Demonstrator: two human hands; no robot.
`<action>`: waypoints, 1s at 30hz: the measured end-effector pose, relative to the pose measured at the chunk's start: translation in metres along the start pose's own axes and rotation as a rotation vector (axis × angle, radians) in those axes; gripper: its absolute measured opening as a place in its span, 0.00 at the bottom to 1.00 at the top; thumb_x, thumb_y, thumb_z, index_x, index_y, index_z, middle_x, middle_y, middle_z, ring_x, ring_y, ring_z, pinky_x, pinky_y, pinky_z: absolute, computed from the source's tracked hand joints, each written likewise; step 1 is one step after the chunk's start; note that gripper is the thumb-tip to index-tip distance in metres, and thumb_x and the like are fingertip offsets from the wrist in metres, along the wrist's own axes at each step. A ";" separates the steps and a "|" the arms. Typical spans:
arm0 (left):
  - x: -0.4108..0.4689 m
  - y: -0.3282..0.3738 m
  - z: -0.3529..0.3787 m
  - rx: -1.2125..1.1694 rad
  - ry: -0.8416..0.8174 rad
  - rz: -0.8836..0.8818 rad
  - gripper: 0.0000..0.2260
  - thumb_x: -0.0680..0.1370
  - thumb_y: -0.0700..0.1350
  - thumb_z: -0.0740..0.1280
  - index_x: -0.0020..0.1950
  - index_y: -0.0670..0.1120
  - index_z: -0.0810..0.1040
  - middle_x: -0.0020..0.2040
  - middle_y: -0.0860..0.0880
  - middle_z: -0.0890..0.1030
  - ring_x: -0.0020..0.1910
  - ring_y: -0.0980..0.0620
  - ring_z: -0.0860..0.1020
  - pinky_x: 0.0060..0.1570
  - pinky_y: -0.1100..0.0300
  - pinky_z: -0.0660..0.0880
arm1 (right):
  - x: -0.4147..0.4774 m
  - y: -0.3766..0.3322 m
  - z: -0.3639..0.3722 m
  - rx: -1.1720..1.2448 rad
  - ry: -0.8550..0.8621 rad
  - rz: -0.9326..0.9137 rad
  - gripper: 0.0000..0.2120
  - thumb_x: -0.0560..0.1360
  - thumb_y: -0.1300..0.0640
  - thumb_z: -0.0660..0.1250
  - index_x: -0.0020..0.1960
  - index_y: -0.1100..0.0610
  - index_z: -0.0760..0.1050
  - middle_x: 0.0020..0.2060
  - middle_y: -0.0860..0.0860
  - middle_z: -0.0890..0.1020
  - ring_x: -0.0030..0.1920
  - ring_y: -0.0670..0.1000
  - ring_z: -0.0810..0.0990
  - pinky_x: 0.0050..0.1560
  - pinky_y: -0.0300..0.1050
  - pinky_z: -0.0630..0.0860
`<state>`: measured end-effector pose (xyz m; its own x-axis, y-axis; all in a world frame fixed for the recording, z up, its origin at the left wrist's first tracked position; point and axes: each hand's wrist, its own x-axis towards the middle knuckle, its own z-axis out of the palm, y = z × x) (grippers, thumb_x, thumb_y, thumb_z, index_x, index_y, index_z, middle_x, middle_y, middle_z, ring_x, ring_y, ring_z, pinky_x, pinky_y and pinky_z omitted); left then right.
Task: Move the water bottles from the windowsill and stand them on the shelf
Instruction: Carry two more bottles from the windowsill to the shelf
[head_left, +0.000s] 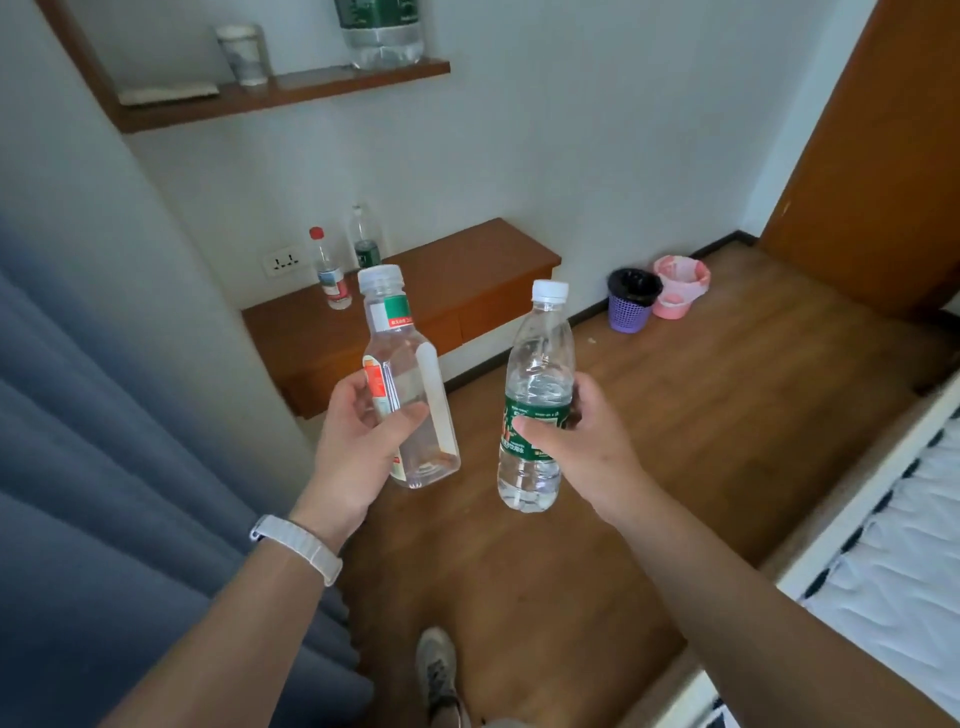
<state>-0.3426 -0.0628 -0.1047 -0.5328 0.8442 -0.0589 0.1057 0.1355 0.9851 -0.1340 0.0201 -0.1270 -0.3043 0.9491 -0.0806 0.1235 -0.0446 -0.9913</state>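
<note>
a: nearest are the left forearm (234, 623), with a pale wristband (298, 545), and the right forearm (753, 597). a grey shoe (436, 670) stands on the wooden floor (675, 467) below them. what do the hands hold?

b: one bottle each. the left hand (358, 441) has its fingers (350, 389) curled round the lower half of a square clear bottle (410, 364) with a red label, tipped a little to the left. the right hand (576, 441) wraps the green band of a round bottle (537, 374), thumb across the front, nearly upright. both bottles are capped, in the air and apart from each other.

a: and where do they go?

b: ahead, i think, to the low shelf (467, 270) on the wall, where a red-capped bottle (330, 270) and a green-labelled bottle (366, 234) stand at the left end. a high shelf (311, 88) above carries a cup (244, 52) and a big bottle (382, 31). i cannot tell which shelf is meant. the windowsill is out of view.

a: how to set them down well?

b: bring each bottle upright before it lands. set one down at a time on bare wood to the right of the standing pair, base flat, and let go only once it sits steady. keep the knuckles clear of the two standing bottles, which look easy to topple.
</note>
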 end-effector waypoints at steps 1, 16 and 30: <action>0.016 -0.003 0.002 -0.003 -0.019 -0.009 0.26 0.75 0.49 0.75 0.69 0.54 0.68 0.62 0.54 0.78 0.62 0.51 0.78 0.62 0.50 0.77 | 0.011 -0.001 0.002 -0.009 0.020 -0.003 0.28 0.66 0.54 0.78 0.62 0.43 0.71 0.54 0.43 0.82 0.54 0.44 0.82 0.55 0.51 0.81; 0.242 -0.011 -0.032 -0.094 -0.261 -0.011 0.29 0.73 0.51 0.76 0.70 0.54 0.68 0.63 0.53 0.78 0.64 0.49 0.77 0.65 0.45 0.76 | 0.172 -0.021 0.078 -0.102 0.227 -0.001 0.27 0.67 0.55 0.78 0.62 0.46 0.72 0.52 0.45 0.83 0.51 0.44 0.82 0.52 0.45 0.79; 0.323 -0.030 -0.073 -0.043 -0.160 0.017 0.27 0.75 0.44 0.74 0.71 0.53 0.68 0.60 0.56 0.79 0.58 0.58 0.80 0.50 0.64 0.80 | 0.282 -0.025 0.140 -0.167 0.080 -0.020 0.28 0.65 0.53 0.78 0.62 0.48 0.73 0.51 0.47 0.83 0.50 0.45 0.83 0.54 0.50 0.81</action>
<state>-0.5793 0.1678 -0.1415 -0.3901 0.9186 -0.0637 0.0759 0.1011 0.9920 -0.3549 0.2455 -0.1390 -0.2335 0.9713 -0.0459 0.2756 0.0208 -0.9610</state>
